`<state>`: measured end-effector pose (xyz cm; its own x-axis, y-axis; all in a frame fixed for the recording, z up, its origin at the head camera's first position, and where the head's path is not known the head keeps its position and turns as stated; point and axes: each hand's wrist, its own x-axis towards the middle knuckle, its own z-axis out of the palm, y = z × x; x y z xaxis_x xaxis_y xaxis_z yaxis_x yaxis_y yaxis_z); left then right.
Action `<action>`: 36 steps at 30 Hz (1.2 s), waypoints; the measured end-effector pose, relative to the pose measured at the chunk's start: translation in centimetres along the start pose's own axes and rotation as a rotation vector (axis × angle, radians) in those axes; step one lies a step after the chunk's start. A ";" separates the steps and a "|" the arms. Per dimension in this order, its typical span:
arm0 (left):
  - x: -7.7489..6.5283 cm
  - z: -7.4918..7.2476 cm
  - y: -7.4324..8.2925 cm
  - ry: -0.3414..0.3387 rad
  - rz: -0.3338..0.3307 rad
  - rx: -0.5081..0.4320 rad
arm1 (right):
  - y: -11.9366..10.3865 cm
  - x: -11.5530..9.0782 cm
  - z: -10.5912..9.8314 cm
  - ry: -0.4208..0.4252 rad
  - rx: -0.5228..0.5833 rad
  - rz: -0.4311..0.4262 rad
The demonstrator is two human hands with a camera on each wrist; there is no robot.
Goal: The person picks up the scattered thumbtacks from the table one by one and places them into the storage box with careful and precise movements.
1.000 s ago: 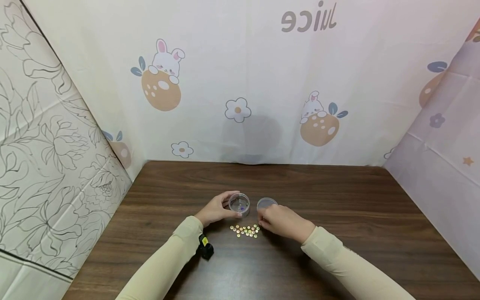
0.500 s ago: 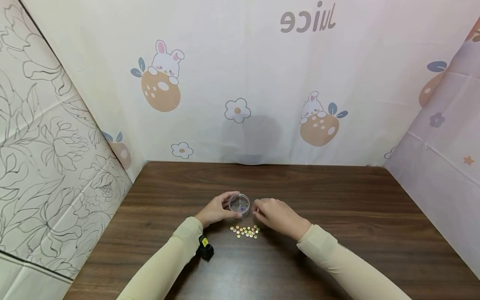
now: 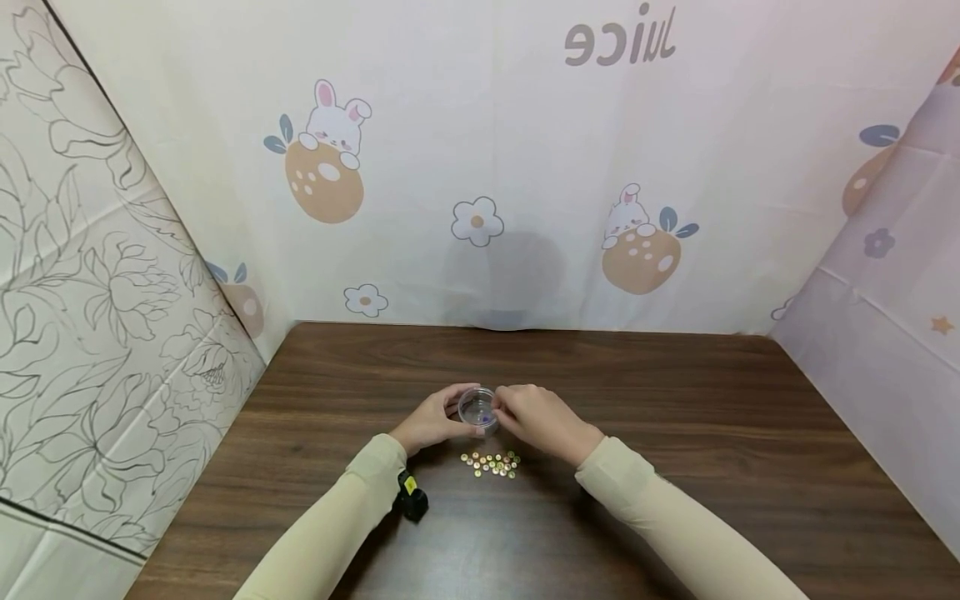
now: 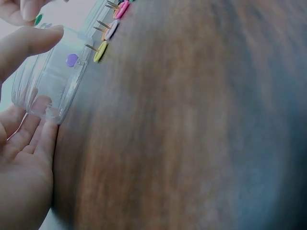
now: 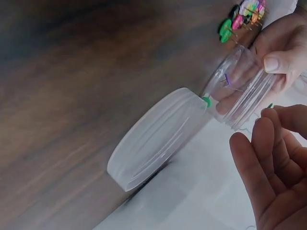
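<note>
My left hand [image 3: 433, 419] grips a small clear plastic jar [image 3: 474, 408], thumb and fingers on opposite sides. The jar's mouth is uncovered. Inside lie a purple thumbtack [image 4: 72, 60] and a green thumbtack [image 5: 207, 101]. My right hand [image 3: 543, 421] is right at the jar's mouth, and its thumb and fingertips pinch another green thumbtack [image 5: 270, 106], mostly hidden by the fingers. On the table in front of the jar, several loose thumbtacks [image 3: 491, 464] with coloured round heads lie in a cluster, pins up.
A translucent round lid [image 5: 153, 139] lies on the wooden table [image 3: 360, 367] beside the jar; my right hand covers it in the head view. A black device with a yellow mark [image 3: 412, 496] sits at my left wrist. Printed curtains hang behind the table and at both sides.
My right hand has moved up and left from beside the loose thumbtacks to the jar's mouth, passing over the lid. My left hand and the jar have stayed in place.
</note>
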<state>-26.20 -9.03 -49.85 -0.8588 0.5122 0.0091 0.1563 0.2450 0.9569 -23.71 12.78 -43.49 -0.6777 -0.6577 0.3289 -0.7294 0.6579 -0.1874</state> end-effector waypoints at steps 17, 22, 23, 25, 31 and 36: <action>-1.4 -0.1 3.3 -0.025 -0.008 0.011 | 0.4 1.4 0.7 -0.059 -0.041 0.063; -0.3 -0.1 1.0 -0.008 -0.024 0.011 | 0.5 1.5 0.8 -0.074 -0.045 0.079; -0.1 0.0 0.5 -0.004 -0.026 0.012 | 0.5 1.4 0.8 -0.076 -0.043 0.082; -0.1 0.0 0.3 0.007 -0.023 0.012 | 0.4 1.4 0.7 -0.078 -0.037 0.081; 0.0 0.0 0.3 0.012 -0.023 0.024 | 0.5 0.7 0.4 -0.072 -0.023 0.092; -0.2 0.0 0.7 0.004 -0.020 0.021 | 0.5 -0.1 0.3 -0.051 -0.035 0.090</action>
<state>-25.96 -8.97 -49.19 -0.8636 0.5040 -0.0090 0.1493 0.2727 0.9505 -24.03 13.12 -43.88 -0.7451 -0.6124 0.2642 -0.6620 0.7273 -0.1811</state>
